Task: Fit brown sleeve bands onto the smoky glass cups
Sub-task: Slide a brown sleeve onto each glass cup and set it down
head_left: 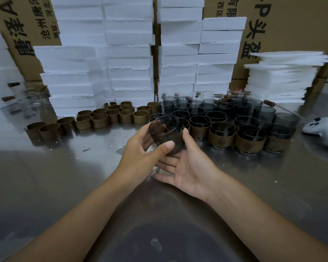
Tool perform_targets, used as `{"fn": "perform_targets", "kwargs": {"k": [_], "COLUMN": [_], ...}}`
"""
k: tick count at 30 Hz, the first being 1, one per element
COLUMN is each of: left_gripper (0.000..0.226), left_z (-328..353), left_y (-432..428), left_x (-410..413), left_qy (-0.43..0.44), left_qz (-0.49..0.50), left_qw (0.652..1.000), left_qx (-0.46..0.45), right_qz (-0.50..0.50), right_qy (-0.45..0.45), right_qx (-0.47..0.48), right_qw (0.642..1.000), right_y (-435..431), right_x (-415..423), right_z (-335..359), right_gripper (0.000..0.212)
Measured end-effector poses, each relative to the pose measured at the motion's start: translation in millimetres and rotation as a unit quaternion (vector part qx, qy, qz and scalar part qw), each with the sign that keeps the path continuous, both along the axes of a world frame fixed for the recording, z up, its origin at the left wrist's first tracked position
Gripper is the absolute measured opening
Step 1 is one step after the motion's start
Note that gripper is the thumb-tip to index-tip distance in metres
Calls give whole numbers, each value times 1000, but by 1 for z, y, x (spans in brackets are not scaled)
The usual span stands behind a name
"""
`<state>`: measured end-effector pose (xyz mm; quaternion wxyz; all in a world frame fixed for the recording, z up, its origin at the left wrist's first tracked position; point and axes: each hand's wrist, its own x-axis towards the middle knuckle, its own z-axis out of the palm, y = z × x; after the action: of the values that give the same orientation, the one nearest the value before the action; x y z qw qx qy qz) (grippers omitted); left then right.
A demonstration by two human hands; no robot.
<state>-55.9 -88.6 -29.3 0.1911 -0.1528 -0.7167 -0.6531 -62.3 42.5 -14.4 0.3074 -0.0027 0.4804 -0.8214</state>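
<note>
A smoky glass cup (164, 129) is held tilted above the steel table, its mouth towards me and no band showing on it. My left hand (140, 150) grips it from the left, thumb across its lower wall. My right hand (187, 165) lies palm up beneath and beside it, thumb against the right wall, fingers straight. Loose brown sleeve bands (100, 121) stand in rows at the left. Bare smoky cups (197, 110) crowd the middle right, and banded cups (248, 142) line the front right.
White foam boxes (121, 59) are stacked high behind the bands and cups, with cardboard cartons behind them. A pile of thin foam sheets (280, 76) stands at the back right. A white controller (324, 129) lies at the right edge. The steel table (64, 176) reaches towards me.
</note>
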Motion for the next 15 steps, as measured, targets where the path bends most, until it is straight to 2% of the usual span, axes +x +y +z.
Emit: {"fn": "perform_targets", "kwargs": {"k": [6, 10, 15], "left_gripper": [48, 53, 53], "left_z": [0, -1, 0], "left_y": [-3, -5, -3], "left_x": [0, -1, 2], "left_qy": [22, 37, 31], "left_qz": [12, 28, 28], "left_qw": [998, 995, 995], "left_qx": [-52, -92, -96], "right_qz": [-9, -79, -165], "right_qy": [0, 1, 5], "right_qx": [47, 55, 13], "right_qw": [999, 995, 986], "right_y": [4, 5, 6], "right_x": [-1, -3, -4], "right_z": [-3, -2, 4], "right_gripper": [66, 45, 16]}}
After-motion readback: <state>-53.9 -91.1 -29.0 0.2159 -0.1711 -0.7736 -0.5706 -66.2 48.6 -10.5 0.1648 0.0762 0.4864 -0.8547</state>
